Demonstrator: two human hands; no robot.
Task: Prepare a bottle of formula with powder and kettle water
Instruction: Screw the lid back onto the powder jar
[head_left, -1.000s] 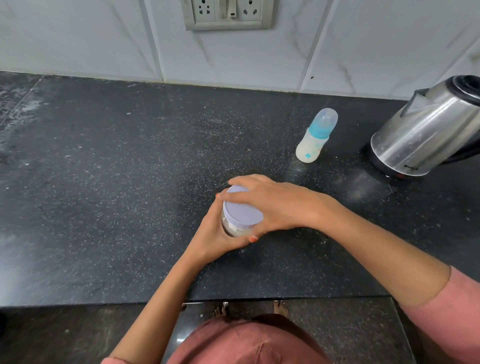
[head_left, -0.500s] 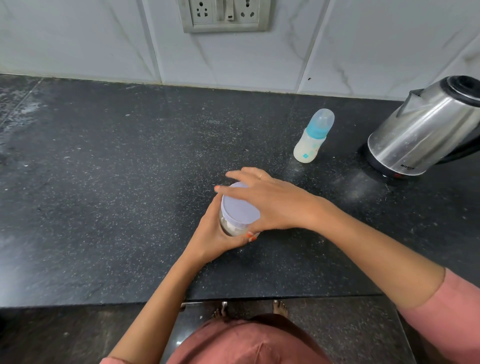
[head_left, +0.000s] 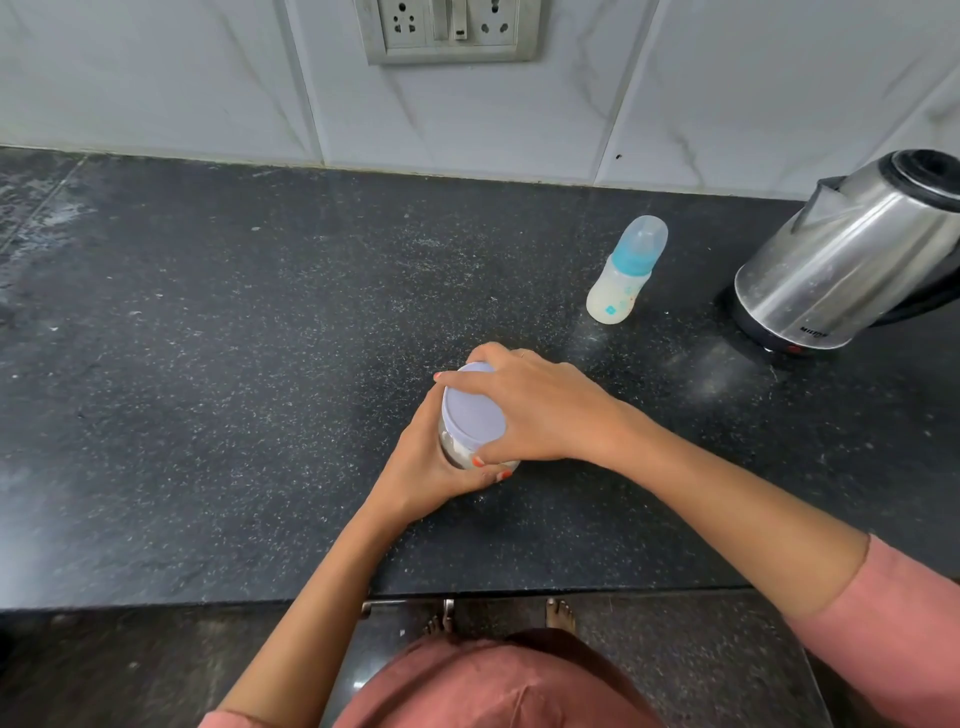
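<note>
A clear powder jar (head_left: 453, 451) with a pale lilac lid (head_left: 471, 408) stands on the black counter (head_left: 208, 364) near its front edge. My left hand (head_left: 426, 467) wraps the jar's body from the near side. My right hand (head_left: 535, 410) lies over the lid, fingers and thumb clamped on its rim. A small baby bottle (head_left: 626, 273) with a teal collar and clear cap stands upright, with milky liquid inside, behind and to the right. The steel electric kettle (head_left: 852, 254) sits on its base at the far right, lid on.
A tiled wall with a socket plate (head_left: 449, 28) runs along the back. Pale powdery smears mark the counter between the bottle and the kettle. The counter's front edge lies close below my hands, with my feet visible on the floor beneath.
My right hand has shifted its grip round the lid, fingers closing back onto the rim. The jar and my left hand stay in place.
</note>
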